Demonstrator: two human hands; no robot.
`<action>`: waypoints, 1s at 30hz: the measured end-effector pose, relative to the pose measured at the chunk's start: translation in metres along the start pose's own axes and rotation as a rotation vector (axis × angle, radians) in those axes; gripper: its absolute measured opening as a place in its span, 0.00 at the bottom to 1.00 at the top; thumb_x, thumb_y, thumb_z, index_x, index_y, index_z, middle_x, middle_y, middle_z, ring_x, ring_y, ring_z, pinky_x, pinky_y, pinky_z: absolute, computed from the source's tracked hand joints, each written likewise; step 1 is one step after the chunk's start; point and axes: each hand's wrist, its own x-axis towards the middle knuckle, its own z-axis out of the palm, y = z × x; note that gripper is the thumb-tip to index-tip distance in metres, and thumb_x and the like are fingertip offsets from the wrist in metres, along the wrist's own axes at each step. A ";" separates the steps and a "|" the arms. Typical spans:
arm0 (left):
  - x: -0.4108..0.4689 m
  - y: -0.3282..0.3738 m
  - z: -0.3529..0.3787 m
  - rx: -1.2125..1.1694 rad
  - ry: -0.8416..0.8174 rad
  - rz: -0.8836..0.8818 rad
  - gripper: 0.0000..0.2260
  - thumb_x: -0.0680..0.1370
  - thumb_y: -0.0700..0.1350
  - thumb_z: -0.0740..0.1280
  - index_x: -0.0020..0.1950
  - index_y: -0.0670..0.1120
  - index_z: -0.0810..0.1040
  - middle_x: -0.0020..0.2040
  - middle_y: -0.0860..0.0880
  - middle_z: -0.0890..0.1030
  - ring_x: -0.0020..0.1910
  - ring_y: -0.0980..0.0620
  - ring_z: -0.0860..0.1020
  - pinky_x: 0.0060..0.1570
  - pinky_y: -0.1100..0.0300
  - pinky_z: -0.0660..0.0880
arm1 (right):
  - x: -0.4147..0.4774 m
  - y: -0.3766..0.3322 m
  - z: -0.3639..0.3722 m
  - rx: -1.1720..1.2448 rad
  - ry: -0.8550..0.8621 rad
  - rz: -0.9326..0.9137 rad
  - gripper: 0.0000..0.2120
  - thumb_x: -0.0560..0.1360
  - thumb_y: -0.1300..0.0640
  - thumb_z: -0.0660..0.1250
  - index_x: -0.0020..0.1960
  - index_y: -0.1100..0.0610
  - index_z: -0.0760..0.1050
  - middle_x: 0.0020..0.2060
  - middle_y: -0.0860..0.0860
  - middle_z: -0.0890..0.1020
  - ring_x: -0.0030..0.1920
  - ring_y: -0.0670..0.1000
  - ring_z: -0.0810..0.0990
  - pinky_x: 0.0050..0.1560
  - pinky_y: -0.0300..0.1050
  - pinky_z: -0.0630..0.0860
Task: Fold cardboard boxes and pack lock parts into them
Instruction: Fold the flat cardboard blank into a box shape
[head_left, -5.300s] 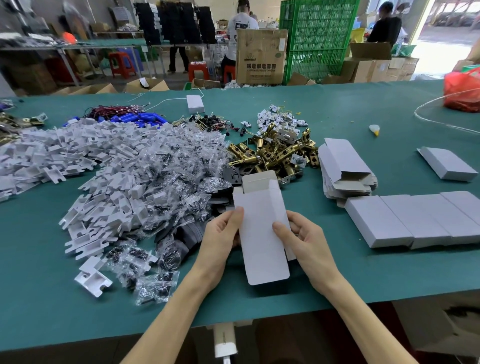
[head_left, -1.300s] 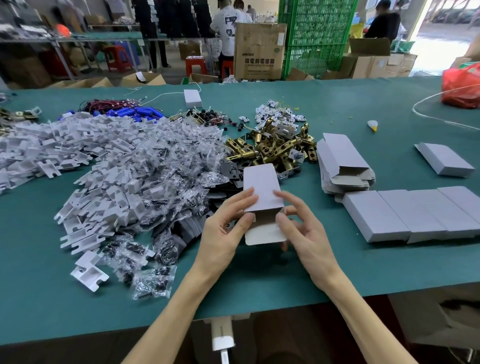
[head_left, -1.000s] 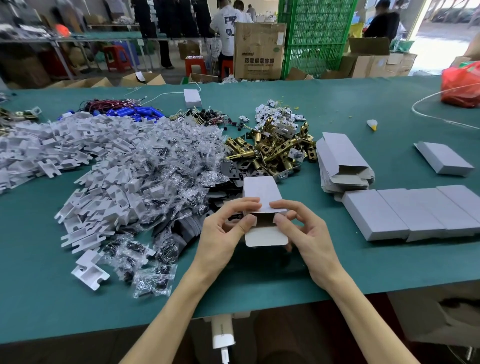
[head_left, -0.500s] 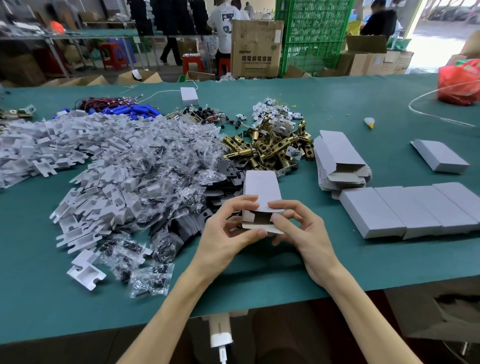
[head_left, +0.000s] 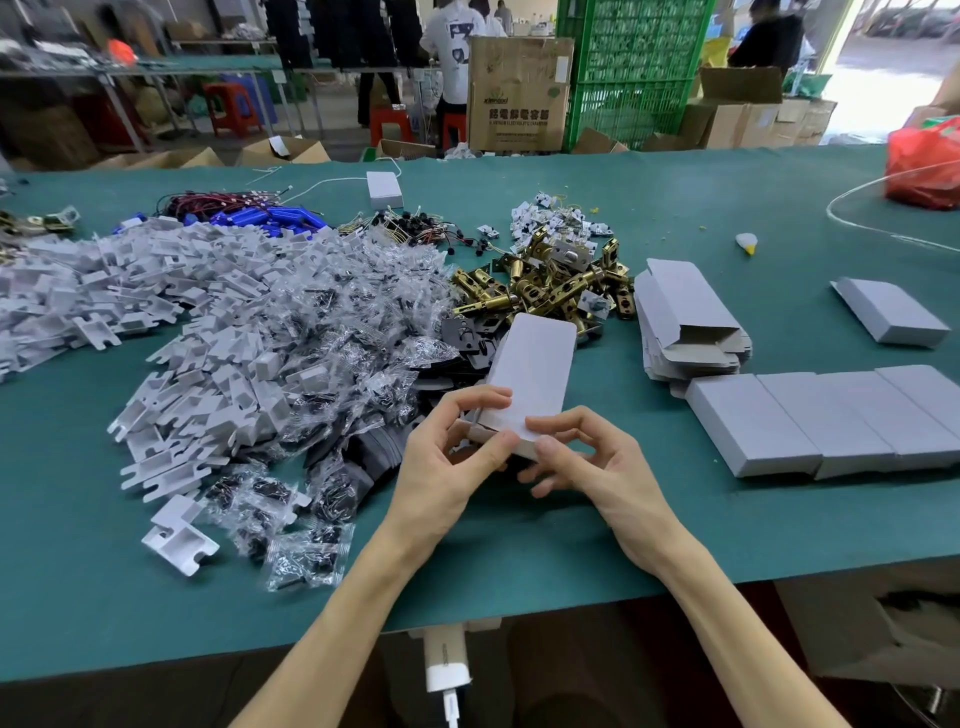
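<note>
- From the head camera, at a packing bench: held just above the green table (head_left: 571, 545), a small white box (head_left: 535, 374), far end tilted up over the edge of the parts heap
- Pinched at its near left corner by the left hand (head_left: 441, 462), thumb against curled forefinger
- Pinched at its near right corner by the right hand (head_left: 597, 467), thumb on top, other fingers curled beneath
- Five seconds back a flat blank, one second back an open sleeve; now squared up, with the near flap pressed almost shut
- Apparently left open at the far end, flap lying straight out, ready for loading
- Probably to be filled next from the brass latches (head_left: 545, 291), bagged screws (head_left: 322, 332) and white plastic pieces (head_left: 104, 291), all near
- Just right of the box, a stack of flat blanks (head_left: 685, 322); nearer, a row of finished boxes (head_left: 831, 421) touching side by side
</note>
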 end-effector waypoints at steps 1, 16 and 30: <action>0.000 0.000 0.000 0.007 0.001 -0.012 0.15 0.77 0.45 0.75 0.64 0.51 0.80 0.65 0.52 0.82 0.46 0.51 0.82 0.53 0.47 0.81 | 0.000 0.000 0.000 -0.003 0.002 0.001 0.12 0.75 0.58 0.73 0.57 0.61 0.81 0.45 0.60 0.81 0.42 0.62 0.86 0.43 0.47 0.83; 0.003 0.002 0.004 -0.223 -0.022 -0.194 0.23 0.80 0.40 0.72 0.74 0.49 0.73 0.51 0.37 0.86 0.43 0.42 0.85 0.47 0.52 0.83 | -0.001 0.000 0.001 -0.038 0.012 -0.018 0.10 0.77 0.57 0.71 0.57 0.58 0.82 0.45 0.59 0.82 0.43 0.59 0.86 0.45 0.49 0.84; 0.003 0.002 0.000 -0.301 -0.057 -0.239 0.26 0.77 0.41 0.76 0.74 0.52 0.75 0.46 0.41 0.86 0.39 0.46 0.84 0.46 0.56 0.82 | 0.004 0.002 -0.001 -0.071 -0.004 -0.060 0.46 0.75 0.57 0.74 0.81 0.34 0.51 0.43 0.63 0.77 0.36 0.62 0.84 0.41 0.49 0.83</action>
